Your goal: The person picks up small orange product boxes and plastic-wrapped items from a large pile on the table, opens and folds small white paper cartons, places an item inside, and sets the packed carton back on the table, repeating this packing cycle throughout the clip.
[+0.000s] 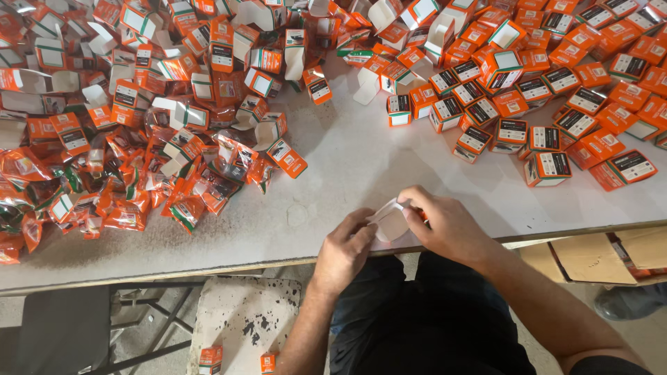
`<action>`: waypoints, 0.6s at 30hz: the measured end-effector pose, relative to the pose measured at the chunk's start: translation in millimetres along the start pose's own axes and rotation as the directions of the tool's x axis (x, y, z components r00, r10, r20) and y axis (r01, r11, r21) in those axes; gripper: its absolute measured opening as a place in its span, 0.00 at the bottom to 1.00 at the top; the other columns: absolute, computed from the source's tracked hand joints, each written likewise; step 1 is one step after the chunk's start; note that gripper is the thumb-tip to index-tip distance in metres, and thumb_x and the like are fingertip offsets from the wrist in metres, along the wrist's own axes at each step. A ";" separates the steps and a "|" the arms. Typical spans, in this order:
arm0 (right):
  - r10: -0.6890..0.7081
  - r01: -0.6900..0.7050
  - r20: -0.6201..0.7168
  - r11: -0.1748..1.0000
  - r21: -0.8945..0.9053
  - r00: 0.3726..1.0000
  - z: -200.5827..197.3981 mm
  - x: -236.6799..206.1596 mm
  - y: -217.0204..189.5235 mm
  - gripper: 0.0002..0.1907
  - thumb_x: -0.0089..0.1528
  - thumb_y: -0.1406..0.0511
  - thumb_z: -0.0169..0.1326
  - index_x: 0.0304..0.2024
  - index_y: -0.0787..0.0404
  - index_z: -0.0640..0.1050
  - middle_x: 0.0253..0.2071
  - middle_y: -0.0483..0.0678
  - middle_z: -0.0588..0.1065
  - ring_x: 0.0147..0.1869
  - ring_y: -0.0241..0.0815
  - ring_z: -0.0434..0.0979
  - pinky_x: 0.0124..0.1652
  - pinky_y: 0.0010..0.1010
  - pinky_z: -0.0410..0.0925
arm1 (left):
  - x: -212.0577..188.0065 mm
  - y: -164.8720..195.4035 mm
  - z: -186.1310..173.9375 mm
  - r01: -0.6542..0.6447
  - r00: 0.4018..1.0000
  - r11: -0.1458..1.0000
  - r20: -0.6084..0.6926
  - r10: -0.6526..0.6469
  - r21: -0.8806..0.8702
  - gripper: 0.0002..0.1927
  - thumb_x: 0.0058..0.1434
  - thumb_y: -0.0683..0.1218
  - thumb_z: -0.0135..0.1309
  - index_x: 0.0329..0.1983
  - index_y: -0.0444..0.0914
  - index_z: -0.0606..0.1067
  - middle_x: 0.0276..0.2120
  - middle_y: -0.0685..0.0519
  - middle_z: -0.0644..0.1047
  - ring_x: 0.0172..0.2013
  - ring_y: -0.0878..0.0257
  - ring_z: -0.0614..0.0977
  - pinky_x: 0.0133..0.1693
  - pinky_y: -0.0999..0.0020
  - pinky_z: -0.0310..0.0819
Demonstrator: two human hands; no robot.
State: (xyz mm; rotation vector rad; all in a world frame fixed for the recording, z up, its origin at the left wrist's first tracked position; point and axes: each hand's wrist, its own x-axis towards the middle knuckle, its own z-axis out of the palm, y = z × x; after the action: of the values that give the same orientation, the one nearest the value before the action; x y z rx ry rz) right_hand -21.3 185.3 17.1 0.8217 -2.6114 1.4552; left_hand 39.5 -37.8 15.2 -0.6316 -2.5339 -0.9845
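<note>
My left hand (345,248) and my right hand (447,223) meet at the near edge of a white table (347,160). Together they hold a small cardboard box (391,221), white inside, with its flap open; orange shows under my right fingers. The right fingers curl over its top, the left thumb and fingers pinch its left side. A heap of orange foil sachets (125,187) lies to the left. Open empty orange-and-white boxes (208,62) are piled at the back left. Closed orange boxes (549,118) with dark labels are spread at the right.
Below the table edge stand a stained white stool (240,319) with two small orange boxes (210,360) at its front, and a dark chair seat (62,326) to the left. A brown cardboard carton (597,257) lies on the floor at the right.
</note>
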 end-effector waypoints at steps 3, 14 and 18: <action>0.036 -0.036 -0.012 0.997 -0.061 0.999 -0.2 3.1 3.1 0.12 0.63 0.67 0.54 0.49 0.59 0.72 0.32 0.55 0.79 0.35 0.57 0.82 0.33 0.42 0.71 | -2.0 -1.5 10.1 -0.137 0.984 0.983 -0.093 0.149 0.125 0.17 0.51 0.34 0.63 0.43 0.34 0.74 0.55 0.45 0.77 0.51 0.48 0.84 0.49 0.58 0.83; 0.067 0.012 -0.167 0.903 0.430 0.984 -0.7 -1.1 10.5 0.18 0.66 0.69 0.56 0.56 0.61 0.65 0.44 0.56 0.71 0.49 0.51 0.77 0.48 0.37 0.72 | 2.2 3.6 40.4 0.025 0.991 0.999 -0.134 -0.019 0.040 0.29 0.54 0.44 0.70 0.58 0.36 0.71 0.54 0.43 0.78 0.51 0.44 0.82 0.51 0.55 0.80; -0.147 0.351 -0.396 0.782 0.514 0.906 14.8 -16.2 -11.3 0.19 0.72 0.71 0.52 0.61 0.61 0.59 0.59 0.54 0.62 0.63 0.47 0.70 0.64 0.40 0.73 | 2.4 -2.5 45.7 0.051 0.991 0.999 -0.124 -0.051 -0.007 0.36 0.54 0.44 0.70 0.65 0.38 0.68 0.48 0.45 0.79 0.48 0.46 0.82 0.50 0.55 0.78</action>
State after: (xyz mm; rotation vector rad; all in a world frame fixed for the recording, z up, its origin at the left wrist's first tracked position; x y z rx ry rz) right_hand 1.1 175.7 13.1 0.8226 -1.7328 2.1084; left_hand 28.9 -6.8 -16.9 -0.4934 -2.4505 -1.0140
